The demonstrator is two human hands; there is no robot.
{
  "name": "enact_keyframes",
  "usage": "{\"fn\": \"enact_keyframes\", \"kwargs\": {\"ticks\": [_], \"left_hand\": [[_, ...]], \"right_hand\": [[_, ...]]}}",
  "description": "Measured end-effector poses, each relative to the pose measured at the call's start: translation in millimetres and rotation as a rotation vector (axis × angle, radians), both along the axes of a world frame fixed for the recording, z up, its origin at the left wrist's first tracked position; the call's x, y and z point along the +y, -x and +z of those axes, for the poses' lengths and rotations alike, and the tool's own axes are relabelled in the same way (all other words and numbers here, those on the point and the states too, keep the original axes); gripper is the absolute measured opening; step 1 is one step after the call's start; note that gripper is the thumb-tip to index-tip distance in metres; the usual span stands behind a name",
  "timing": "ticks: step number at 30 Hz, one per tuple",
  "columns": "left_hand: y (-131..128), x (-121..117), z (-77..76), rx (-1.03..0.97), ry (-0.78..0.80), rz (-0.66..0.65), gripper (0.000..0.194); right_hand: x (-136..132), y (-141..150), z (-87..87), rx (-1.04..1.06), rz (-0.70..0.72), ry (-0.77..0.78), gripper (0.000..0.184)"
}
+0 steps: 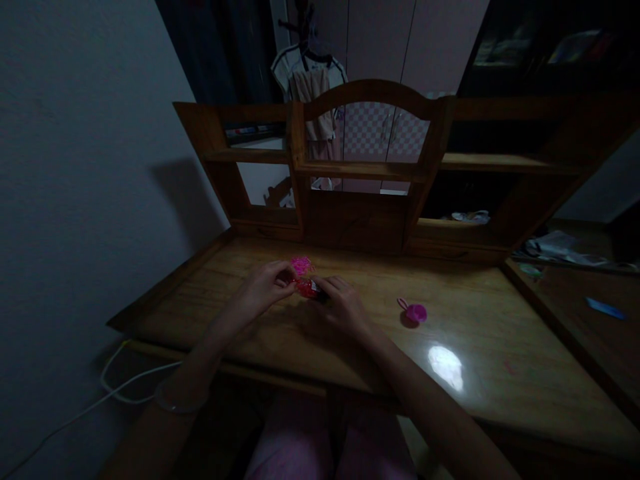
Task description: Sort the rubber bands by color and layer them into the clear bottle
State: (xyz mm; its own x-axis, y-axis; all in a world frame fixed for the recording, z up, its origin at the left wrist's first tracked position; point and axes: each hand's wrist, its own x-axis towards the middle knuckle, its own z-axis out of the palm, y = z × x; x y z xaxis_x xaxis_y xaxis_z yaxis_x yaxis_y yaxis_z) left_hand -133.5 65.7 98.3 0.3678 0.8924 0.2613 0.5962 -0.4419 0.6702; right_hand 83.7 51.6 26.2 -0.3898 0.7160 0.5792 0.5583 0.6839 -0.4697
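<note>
My left hand (pixel 270 285) is closed in a pinch at the left end of a small shiny red thing (pixel 306 289); what lies between its fingertips is too small to make out. From the other side, my right hand (pixel 345 305) is wrapped round the dark end of that red thing, near a small whitish patch. The kind of the red thing cannot be told in this dim light. Just behind it, a bright pink stringy bundle (pixel 301 265) lies on the wooden desk (pixel 235 267). To the right of my right hand is a small pink cup (pixel 416 313) with a loop.
A wooden shelf unit (pixel 357 170) rises along the desk's back edge. A wall (pixel 100 167) stands close on the left, with a white cable (pixel 135 383) hanging by the front left corner. Farther right, a blue item (pixel 605 307) lies on a lower surface.
</note>
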Motion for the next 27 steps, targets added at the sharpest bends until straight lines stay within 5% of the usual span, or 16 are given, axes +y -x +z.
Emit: {"fn": "enact_keyframes", "kwargs": {"ticks": [27], "left_hand": [[3.6, -1.1, 1.6, -0.009, -0.008, -0.029, 0.018]], "right_hand": [[0.3, 1.2, -0.2, 0.044, -0.004, 0.000, 0.051]]}}
